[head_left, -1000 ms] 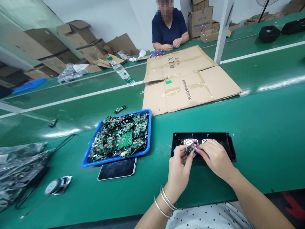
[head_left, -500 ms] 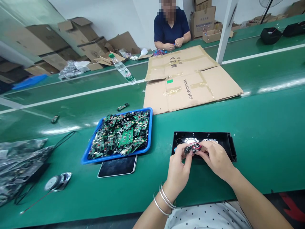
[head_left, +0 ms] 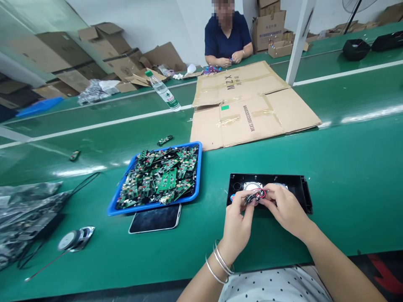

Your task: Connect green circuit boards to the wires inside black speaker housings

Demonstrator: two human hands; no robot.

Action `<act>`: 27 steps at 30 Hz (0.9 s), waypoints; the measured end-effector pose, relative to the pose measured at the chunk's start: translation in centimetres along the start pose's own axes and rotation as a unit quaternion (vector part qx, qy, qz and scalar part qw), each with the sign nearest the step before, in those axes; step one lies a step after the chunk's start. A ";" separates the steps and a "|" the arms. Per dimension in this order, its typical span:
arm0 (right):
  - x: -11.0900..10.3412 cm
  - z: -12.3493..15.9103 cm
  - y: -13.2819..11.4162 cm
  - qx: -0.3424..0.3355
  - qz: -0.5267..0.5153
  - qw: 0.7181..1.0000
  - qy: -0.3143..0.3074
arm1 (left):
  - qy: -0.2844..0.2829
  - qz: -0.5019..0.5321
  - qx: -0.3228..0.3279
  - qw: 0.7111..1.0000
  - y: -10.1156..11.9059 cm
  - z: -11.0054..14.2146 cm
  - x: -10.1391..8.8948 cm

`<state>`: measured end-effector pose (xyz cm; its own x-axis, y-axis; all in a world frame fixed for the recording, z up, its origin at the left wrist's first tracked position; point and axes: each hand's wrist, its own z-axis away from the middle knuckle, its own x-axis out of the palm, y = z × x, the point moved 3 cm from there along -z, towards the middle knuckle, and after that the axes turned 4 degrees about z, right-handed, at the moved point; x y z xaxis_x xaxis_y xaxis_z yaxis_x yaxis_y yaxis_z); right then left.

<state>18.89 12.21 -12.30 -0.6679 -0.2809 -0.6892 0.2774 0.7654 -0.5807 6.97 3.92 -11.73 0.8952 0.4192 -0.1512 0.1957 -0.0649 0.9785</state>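
Between my two hands, a small circuit board (head_left: 252,197) with red and black wires is held over a black plastic housing (head_left: 297,197). My left hand (head_left: 236,222) grips the board between thumb and fingers. My right hand (head_left: 285,209) is closed in a pinch at the board's right end, on the red wires; the exact fingertip contact is partly hidden. Inside the housing sit two round speakers, the left speaker (head_left: 252,186) showing more than the right one, which my fingers partly cover. A bit of blue shows at the housing's left end.
A blue tray (head_left: 199,176) heaped with green circuit boards stands left, beside a phone (head_left: 154,219). Farther left lie a loose speaker (head_left: 75,240) and plastic bags (head_left: 28,222). Flattened cardboard (head_left: 252,109) and a water bottle (head_left: 163,91) lie beyond. A co-worker (head_left: 227,37) sits opposite.
My hands stay almost in place on the board and wires, with only a slight shift. Two loose boards beyond the tray have moved slightly right.
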 end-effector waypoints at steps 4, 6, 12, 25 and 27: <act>0.1 0.0 0.2 0.026 -0.049 0.998 -0.036 | -0.003 -0.016 0.014 1.000 0.0 -0.1 0.1; 0.1 0.0 0.2 0.021 -0.050 0.998 -0.039 | -0.003 -0.013 0.010 1.000 0.0 -0.1 0.0; -0.5 0.1 0.1 -0.013 -0.030 0.996 0.082 | 0.062 0.104 -0.087 0.989 -0.6 -0.4 0.1; -0.3 -0.2 -0.2 -0.008 0.010 0.999 0.031 | 0.049 0.101 -0.097 0.989 -0.9 -0.2 0.4; -0.3 -0.2 -0.2 -0.006 0.011 1.000 0.021 | 0.045 0.086 -0.090 0.991 -0.9 -0.1 0.3</act>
<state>18.92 12.25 -11.85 -0.6901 -0.2388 -0.6832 0.2848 0.7782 -0.5597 6.99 4.19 -12.59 0.8686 0.4949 0.0247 -0.0381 0.0171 0.9991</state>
